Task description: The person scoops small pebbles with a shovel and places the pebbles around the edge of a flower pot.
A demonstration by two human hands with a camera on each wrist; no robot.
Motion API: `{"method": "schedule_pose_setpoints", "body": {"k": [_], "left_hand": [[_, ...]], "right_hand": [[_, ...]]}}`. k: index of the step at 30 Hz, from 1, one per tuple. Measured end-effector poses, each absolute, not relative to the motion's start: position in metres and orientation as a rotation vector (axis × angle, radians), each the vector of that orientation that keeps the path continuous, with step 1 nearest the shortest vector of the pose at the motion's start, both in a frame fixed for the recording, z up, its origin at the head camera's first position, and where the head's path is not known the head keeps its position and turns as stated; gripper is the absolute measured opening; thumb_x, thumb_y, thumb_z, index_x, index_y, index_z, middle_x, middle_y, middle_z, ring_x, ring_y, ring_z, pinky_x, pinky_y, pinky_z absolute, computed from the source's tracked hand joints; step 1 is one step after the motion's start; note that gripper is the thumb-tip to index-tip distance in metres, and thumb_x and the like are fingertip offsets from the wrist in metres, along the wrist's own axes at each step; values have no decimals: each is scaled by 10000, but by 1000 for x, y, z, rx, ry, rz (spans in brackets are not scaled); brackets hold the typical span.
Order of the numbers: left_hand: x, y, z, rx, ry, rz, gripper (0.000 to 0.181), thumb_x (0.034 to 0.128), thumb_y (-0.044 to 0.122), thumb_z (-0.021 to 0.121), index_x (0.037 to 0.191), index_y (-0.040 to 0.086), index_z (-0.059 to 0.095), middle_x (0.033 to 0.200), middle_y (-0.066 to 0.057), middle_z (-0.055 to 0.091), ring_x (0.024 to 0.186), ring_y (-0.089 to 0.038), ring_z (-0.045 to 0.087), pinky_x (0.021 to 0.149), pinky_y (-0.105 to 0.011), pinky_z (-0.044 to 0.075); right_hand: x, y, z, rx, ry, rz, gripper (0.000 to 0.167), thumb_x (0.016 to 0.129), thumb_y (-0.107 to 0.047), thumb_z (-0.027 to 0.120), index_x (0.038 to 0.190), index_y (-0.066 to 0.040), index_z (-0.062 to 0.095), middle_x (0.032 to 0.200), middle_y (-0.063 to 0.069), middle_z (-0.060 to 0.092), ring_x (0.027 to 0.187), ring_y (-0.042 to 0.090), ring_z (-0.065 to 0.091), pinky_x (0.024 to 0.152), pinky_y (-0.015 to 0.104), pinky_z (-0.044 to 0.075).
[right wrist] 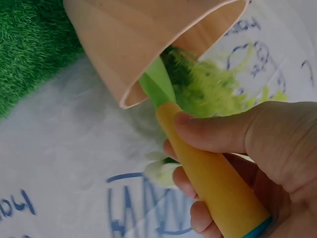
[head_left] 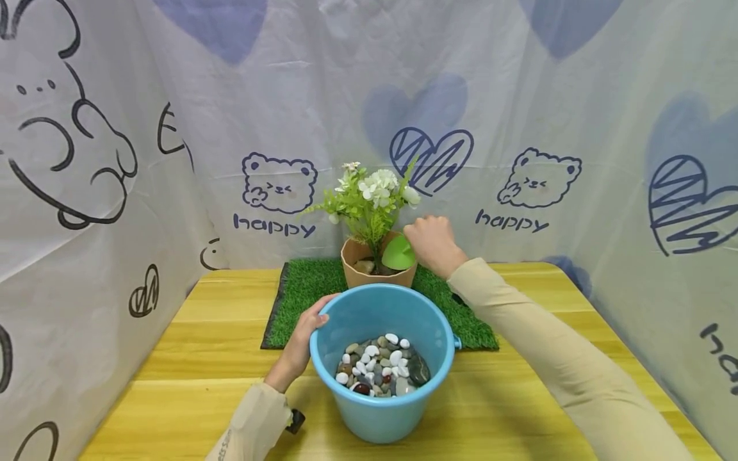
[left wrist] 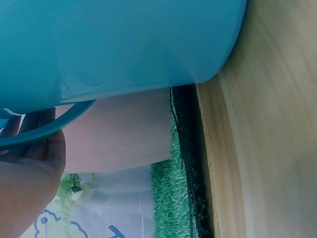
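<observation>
A light blue bucket (head_left: 377, 419) of mixed pebbles (head_left: 380, 368) stands at the front of the table. My left hand (head_left: 302, 336) grips its left rim, thumb over the edge; in the left wrist view, the fingers pass behind the bucket's curved band (left wrist: 47, 131). Farther back, my right hand (head_left: 434, 246) holds a small trowel by its yellow handle (right wrist: 208, 173). The trowel's green blade (head_left: 398, 254) reaches inside a tan faceted flowerpot (head_left: 377, 280). An upright plant (head_left: 371, 205) with white flowers grows from the pot, with stones (head_left: 363, 266) at its base.
A green artificial turf mat (head_left: 302, 288) lies under the pot and behind the bucket. Below is a yellow wood-grain table (head_left: 202, 358). A white printed curtain (head_left: 340, 96) encloses the back and sides, close behind the plant.
</observation>
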State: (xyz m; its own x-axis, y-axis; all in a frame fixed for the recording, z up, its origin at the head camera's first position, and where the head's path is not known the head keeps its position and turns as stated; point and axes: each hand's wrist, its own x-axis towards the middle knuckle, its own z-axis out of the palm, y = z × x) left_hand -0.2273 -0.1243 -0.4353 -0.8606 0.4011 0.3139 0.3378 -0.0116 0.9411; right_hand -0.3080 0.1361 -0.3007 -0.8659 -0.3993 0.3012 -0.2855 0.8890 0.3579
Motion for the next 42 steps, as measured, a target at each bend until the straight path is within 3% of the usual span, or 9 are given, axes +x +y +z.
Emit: {"method": "schedule_pose_setpoints", "body": {"k": [12, 19, 21, 25, 29, 35, 42], "left_hand": [[-228, -126, -435, 804, 2171, 2036, 573, 938, 313, 362, 1450, 68, 434, 1383, -248, 510, 1165, -443, 571, 892, -484, 540], [-228, -125, -433, 805, 2176, 2041, 572, 933, 300, 358, 1448, 64, 438, 1381, -247, 515, 1154, -408, 589, 883, -456, 547], [-227, -125, -433, 805, 2173, 2042, 571, 934, 295, 358, 1448, 59, 438, 1382, -249, 513, 1156, -404, 588, 886, -446, 546], [-227, -126, -435, 804, 2175, 2040, 567, 937, 299, 357, 1447, 65, 443, 1386, -243, 514, 1165, -412, 581, 892, -437, 542], [-227, -125, -436, 809, 2171, 2036, 565, 941, 303, 356, 1448, 71, 442, 1385, -242, 516, 1172, -431, 573, 892, -443, 544], [-226, -126, -435, 821, 2169, 2039, 566, 942, 300, 358, 1451, 66, 439, 1385, -251, 513, 1174, -449, 566, 899, -470, 539], [-227, -126, -435, 846, 2163, 2042, 565, 939, 287, 347, 1447, 59, 441, 1379, -260, 512, 1165, -455, 567, 898, -502, 534]], "right_hand": [[-297, 139, -291, 478, -2748, -292, 248, 728, 115, 510, 794, -82, 647, 755, 90, 661, 675, 282, 598, 623, 441, 528], [-288, 165, -278, 468, -2742, -151, 86, 822, -9, 620, 768, -71, 640, 731, 109, 647, 650, 294, 579, 622, 471, 507], [-286, 172, -277, 461, -2768, -125, 46, 862, -79, 651, 822, -63, 666, 762, 110, 643, 657, 278, 561, 635, 463, 493], [-283, 185, -279, 455, -2822, -62, 177, 892, -229, 685, 905, -54, 711, 802, 105, 631, 647, 244, 525, 611, 427, 460], [-282, 195, -284, 432, -2883, 41, 159, 894, -229, 673, 933, -89, 736, 819, 72, 649, 645, 225, 531, 585, 382, 429], [-282, 203, -294, 452, -3007, 257, 286, 932, -250, 638, 1161, -90, 701, 973, 71, 713, 679, 181, 576, 606, 325, 447], [-278, 211, -304, 473, -3019, 387, 335, 948, -277, 614, 1220, -89, 669, 947, 70, 702, 598, 151, 541, 542, 291, 436]]}}
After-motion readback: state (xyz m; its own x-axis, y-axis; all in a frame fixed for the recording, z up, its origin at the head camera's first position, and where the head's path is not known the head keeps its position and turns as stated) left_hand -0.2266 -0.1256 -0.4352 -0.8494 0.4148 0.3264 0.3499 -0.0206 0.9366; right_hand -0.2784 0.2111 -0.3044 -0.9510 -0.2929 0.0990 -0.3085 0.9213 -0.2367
